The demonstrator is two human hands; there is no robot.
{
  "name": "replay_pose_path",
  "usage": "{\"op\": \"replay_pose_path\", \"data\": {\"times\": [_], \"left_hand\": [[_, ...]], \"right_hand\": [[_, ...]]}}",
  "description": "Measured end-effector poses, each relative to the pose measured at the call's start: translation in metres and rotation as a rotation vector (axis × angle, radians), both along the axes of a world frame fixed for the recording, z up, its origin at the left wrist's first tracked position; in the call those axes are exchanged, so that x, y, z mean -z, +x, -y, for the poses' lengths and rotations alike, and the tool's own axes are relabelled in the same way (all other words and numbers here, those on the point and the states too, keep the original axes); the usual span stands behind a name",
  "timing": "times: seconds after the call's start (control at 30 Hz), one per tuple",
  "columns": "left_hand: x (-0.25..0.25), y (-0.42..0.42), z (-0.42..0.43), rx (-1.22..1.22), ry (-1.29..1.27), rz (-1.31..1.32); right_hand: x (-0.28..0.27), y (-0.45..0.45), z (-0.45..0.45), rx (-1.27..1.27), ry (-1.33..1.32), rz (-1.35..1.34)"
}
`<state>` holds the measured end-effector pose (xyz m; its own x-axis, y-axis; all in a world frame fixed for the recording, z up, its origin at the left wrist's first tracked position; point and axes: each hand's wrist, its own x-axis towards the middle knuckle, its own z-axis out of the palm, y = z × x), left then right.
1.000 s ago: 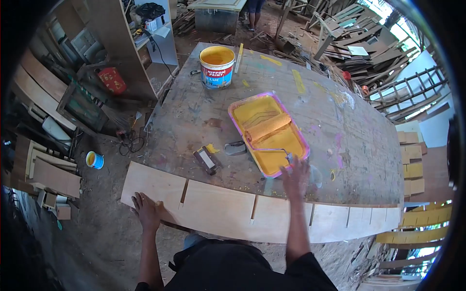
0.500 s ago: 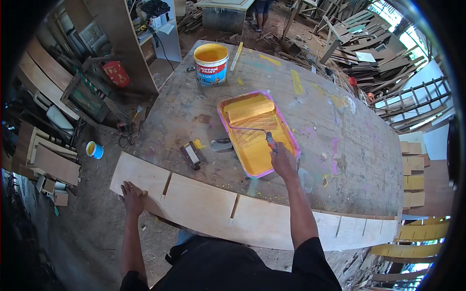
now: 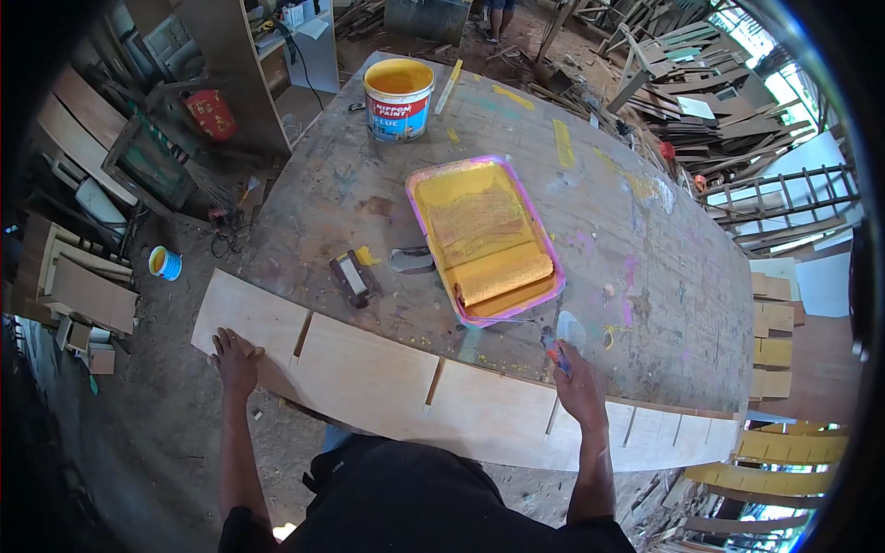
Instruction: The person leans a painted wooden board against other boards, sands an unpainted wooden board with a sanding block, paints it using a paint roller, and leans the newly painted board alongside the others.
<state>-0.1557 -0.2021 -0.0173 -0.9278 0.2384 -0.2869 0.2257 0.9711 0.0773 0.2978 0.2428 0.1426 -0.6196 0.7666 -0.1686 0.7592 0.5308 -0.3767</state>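
Observation:
My right hand [image 3: 581,387] is closed round the handle of a paint roller [image 3: 505,275]. The roller's yellow-coated sleeve rests at the near end of a pink-rimmed paint tray [image 3: 412,192] holding yellow paint. My left hand [image 3: 236,359] lies with fingers spread on the left end of a long pale wooden board [image 3: 369,367]. Several narrow slots are cut into that board, which runs along the table's near edge. Beyond the tray stands an open paint bucket [image 3: 398,115] with yellow inside. A small dark block with a pale face [image 3: 354,278] sits left of the tray.
The worktable [image 3: 673,276] is stained with paint. A yellow-marked stick [image 3: 449,87] lies beside the bucket. On the floor at left is a small paint pot [image 3: 166,264]. Scrap wood [image 3: 728,129] is piled at far right, with yellow-painted boards [image 3: 793,447] at lower right. Another person's legs [image 3: 496,20] show at the back.
My right hand has drawn the roller toward me, from the tray's far end to its near end. My left hand stays on the board. The view has shifted slightly.

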Motion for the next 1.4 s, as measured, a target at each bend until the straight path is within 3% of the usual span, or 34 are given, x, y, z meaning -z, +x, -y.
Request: {"op": "replay_pose_path", "data": {"times": [0.63, 0.7, 1.03, 1.13, 1.2, 1.3, 1.4], "left_hand": [[0.014, -0.006, 0.008, 0.051, 0.037, -0.036], [0.011, -0.005, 0.006, 0.045, 0.037, -0.033], [-0.004, 0.001, -0.003, 0.001, 0.059, 0.005], [-0.003, 0.001, -0.001, 0.018, 0.065, -0.005], [-0.007, 0.001, -0.002, 0.002, 0.066, -0.003], [-0.001, 0.001, -0.001, -0.003, 0.066, -0.002], [-0.002, 0.003, -0.001, 0.002, 0.074, -0.008]], "right_hand": [[0.005, 0.003, 0.001, 0.040, -0.012, 0.029], [0.022, -0.001, -0.002, 0.061, -0.010, -0.036], [0.002, -0.024, -0.008, 0.022, 0.031, -0.145], [0.017, -0.047, -0.023, -0.040, 0.073, -0.144], [0.024, -0.062, -0.031, 0.016, 0.032, -0.005], [0.056, -0.081, -0.046, -0.077, 0.192, -0.183], [0.062, -0.118, -0.059, -0.019, 0.118, -0.136]]}}
